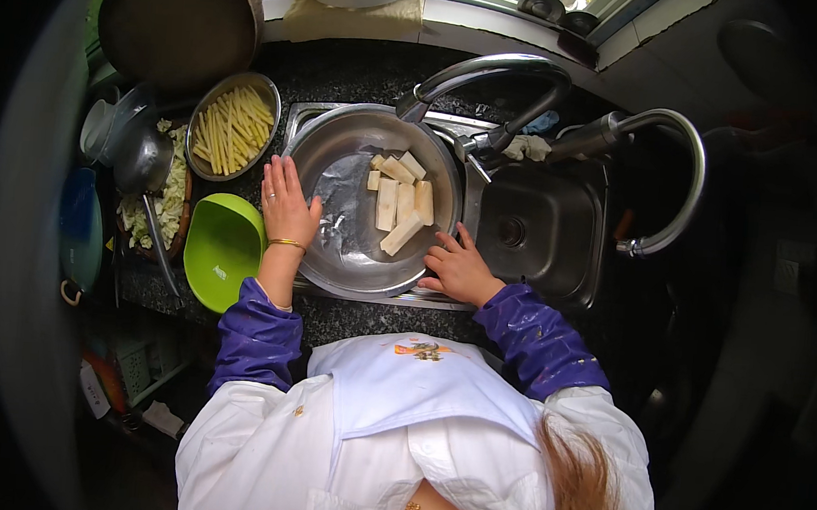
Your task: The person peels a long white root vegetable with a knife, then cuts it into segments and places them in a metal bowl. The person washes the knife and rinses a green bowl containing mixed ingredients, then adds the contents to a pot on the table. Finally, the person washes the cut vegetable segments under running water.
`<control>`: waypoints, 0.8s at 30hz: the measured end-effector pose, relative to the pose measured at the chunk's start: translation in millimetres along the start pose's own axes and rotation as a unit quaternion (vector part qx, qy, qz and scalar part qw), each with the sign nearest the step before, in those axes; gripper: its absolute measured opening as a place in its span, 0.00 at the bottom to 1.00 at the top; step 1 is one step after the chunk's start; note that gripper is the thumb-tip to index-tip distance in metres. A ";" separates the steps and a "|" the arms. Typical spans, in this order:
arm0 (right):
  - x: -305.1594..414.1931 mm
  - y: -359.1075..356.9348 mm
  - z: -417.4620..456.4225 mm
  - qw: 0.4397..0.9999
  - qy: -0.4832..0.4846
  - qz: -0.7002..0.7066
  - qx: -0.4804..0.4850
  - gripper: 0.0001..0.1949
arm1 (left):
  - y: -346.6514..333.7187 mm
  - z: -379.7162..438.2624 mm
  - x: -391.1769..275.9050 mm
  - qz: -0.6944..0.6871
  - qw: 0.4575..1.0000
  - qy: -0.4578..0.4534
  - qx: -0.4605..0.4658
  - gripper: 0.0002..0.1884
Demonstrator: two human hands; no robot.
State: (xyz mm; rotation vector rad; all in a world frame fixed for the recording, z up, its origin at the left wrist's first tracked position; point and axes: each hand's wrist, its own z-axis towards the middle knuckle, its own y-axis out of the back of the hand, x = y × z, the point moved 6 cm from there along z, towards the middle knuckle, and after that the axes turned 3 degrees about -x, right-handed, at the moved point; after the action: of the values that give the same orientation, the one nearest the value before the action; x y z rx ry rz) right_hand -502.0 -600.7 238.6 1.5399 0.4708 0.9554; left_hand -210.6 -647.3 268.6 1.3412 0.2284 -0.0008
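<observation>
A wide stainless steel basin (337, 264) sits over the left bowl of the sink in front of me. Several peeled, cut pieces of a pale root vegetable (405, 201) lie in its right half. My left hand (288, 204) rests flat along the basin's left rim, fingers straight and the thumb over the edge. At the lower right rim is my right hand (461, 266), its fingers spread and touching the basin's edge. Neither hand grasps a piece. A chrome faucet (496, 66) arches over the basin's upper right edge.
A steel bowl of pale cut vegetable sticks (236, 129), a green plastic basket (224, 253), chopped cabbage-like leaves (175, 189) and a metal ladle (155, 166) crowd the left counter. The right sink bowl (545, 229) has a second curved faucet (695, 175) beside it.
</observation>
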 end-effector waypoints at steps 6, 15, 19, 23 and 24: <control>5.5 24.2 23.1 1.000 -0.002 0.016 -0.001 0.19 | -47.4 5.5 19.6 0.058 0.994 0.021 0.096 0.52; -18.7 -14.2 41.7 0.998 -0.058 -0.001 -0.026 0.28 | -53.6 6.7 7.5 0.074 0.991 0.044 0.101 0.53; -20.6 -1.1 42.6 0.997 -0.047 0.046 -0.047 0.28 | -68.4 5.0 13.3 0.043 0.995 0.037 0.079 0.54; -74.1 21.7 10.3 0.832 -0.324 0.340 -0.297 0.24 | -72.0 3.5 15.7 0.060 0.994 0.041 0.078 0.54; -87.2 36.8 7.1 0.796 -0.376 0.327 -0.344 0.26 | -71.3 0.9 18.5 0.059 0.995 0.039 0.077 0.54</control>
State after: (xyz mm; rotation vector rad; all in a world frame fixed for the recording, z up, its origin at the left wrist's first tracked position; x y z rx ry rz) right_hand -555.0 -678.9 247.4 1.2399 -0.9553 0.7787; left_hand -201.7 -662.3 197.0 1.5078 0.2190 0.1356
